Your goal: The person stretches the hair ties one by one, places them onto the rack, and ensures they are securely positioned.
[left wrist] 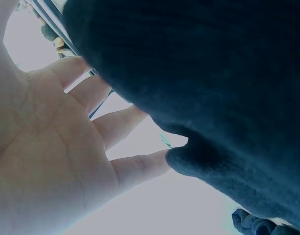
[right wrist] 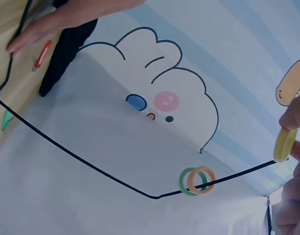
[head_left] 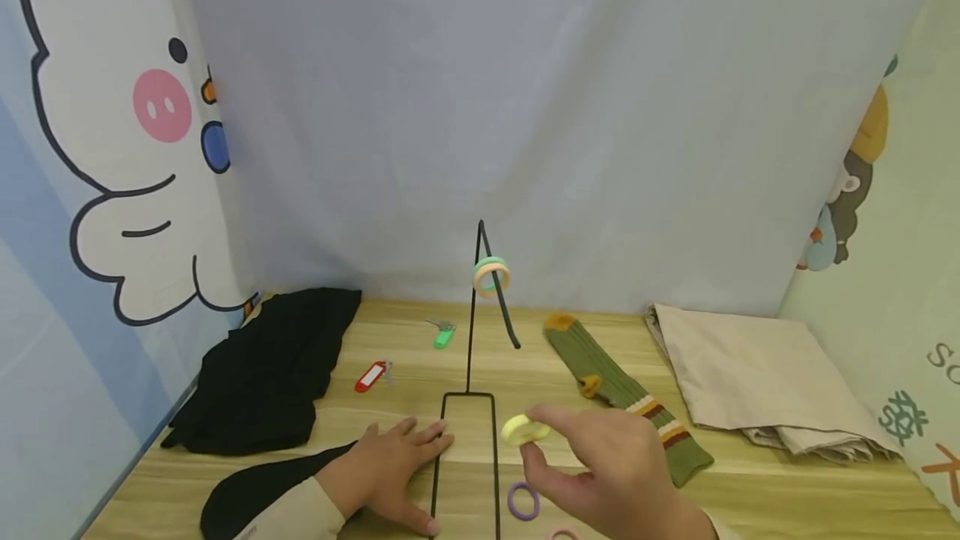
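My right hand (head_left: 611, 461) pinches a yellow ring (head_left: 517, 431) between thumb and forefinger, low in front of a black wire stand (head_left: 470, 340). In the right wrist view the yellow ring (right wrist: 285, 145) overlaps the end of the stand's sloping arm. A green ring (right wrist: 183, 182) and an orange ring (right wrist: 212, 172) hang together on that arm. My left hand (head_left: 393, 469) lies with fingers spread across one side of the stand's base. Dark cloth (left wrist: 199, 63) fills much of the left wrist view and hides some fingertips.
A purple ring (head_left: 512, 501) and a pink ring (head_left: 563, 533) lie near my right hand. Left are black cloth (head_left: 270, 373) and a rounded black piece (head_left: 247, 494). Behind lie red-tagged (head_left: 370, 377) and green-tagged keys (head_left: 443, 338). Right are a green striped sock (head_left: 615, 377) and beige cloth (head_left: 750, 365).
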